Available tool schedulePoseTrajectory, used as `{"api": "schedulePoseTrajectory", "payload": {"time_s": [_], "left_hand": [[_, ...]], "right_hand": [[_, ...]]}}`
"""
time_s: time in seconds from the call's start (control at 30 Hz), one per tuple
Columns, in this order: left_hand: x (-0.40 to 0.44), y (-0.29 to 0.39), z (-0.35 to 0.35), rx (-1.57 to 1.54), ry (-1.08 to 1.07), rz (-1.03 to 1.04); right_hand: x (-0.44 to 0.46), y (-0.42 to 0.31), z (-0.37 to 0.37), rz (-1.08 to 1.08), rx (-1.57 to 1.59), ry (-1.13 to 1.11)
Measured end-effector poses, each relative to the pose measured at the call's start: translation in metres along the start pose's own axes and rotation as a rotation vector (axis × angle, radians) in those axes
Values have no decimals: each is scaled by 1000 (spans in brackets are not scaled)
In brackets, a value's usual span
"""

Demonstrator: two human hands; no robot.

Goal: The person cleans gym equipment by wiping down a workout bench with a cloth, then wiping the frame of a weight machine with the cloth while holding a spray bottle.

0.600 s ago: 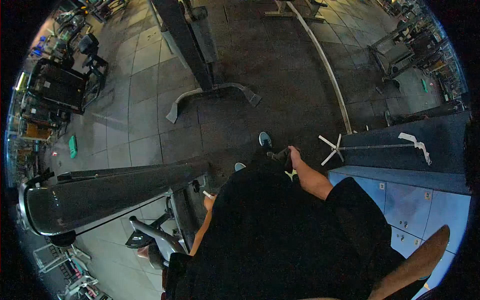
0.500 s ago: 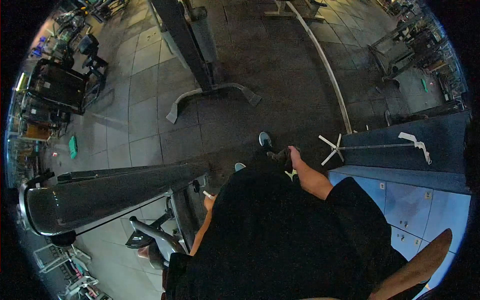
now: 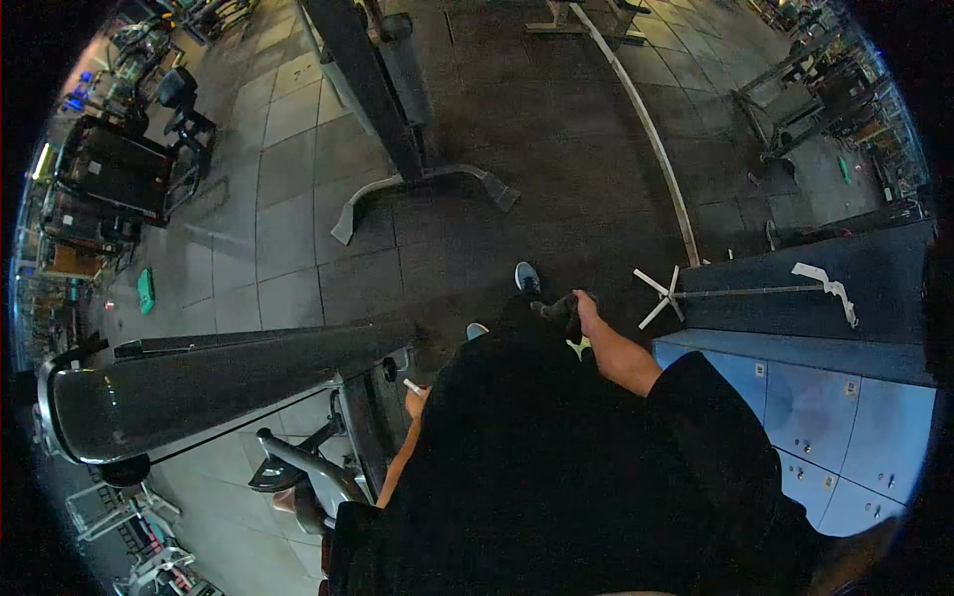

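Down at my left side, my left hand (image 3: 416, 401) is closed around a small white stick-like object (image 3: 411, 386), close to the dark gym machine. My right hand (image 3: 586, 310) grips a dark, soft-looking item (image 3: 558, 312) in front of my right thigh; its exact kind does not show. Just below that hand a yellow-green piece (image 3: 578, 348) shows against my black clothing, and I cannot tell whether it is held. My shoes (image 3: 527, 277) are partly visible on the dark floor.
A long dark machine beam (image 3: 229, 387) runs along my left. Ahead stands a post with a splayed base (image 3: 427, 179). To my right are blue lockers (image 3: 810, 407) and a white-footed stand (image 3: 661, 295). A green object (image 3: 146, 291) lies on the floor at far left.
A bare arm at the lower right has dropped lower and now shows only dimly at the edge. Both my hands keep nearly the same place and hold.
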State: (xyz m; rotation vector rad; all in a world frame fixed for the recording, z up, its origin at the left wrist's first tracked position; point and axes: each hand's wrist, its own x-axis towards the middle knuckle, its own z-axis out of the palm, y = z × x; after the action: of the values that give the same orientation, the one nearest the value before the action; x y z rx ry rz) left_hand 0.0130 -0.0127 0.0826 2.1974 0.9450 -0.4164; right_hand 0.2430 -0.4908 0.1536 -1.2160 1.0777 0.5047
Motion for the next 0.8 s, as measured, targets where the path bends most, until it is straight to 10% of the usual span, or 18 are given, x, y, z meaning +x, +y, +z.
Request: {"api": "schedulePoseTrajectory", "payload": {"time_s": [0.8], "left_hand": [[-2, 8, 7, 18, 71, -78]], "right_hand": [[-41, -21, 11, -4, -12, 16]]}}
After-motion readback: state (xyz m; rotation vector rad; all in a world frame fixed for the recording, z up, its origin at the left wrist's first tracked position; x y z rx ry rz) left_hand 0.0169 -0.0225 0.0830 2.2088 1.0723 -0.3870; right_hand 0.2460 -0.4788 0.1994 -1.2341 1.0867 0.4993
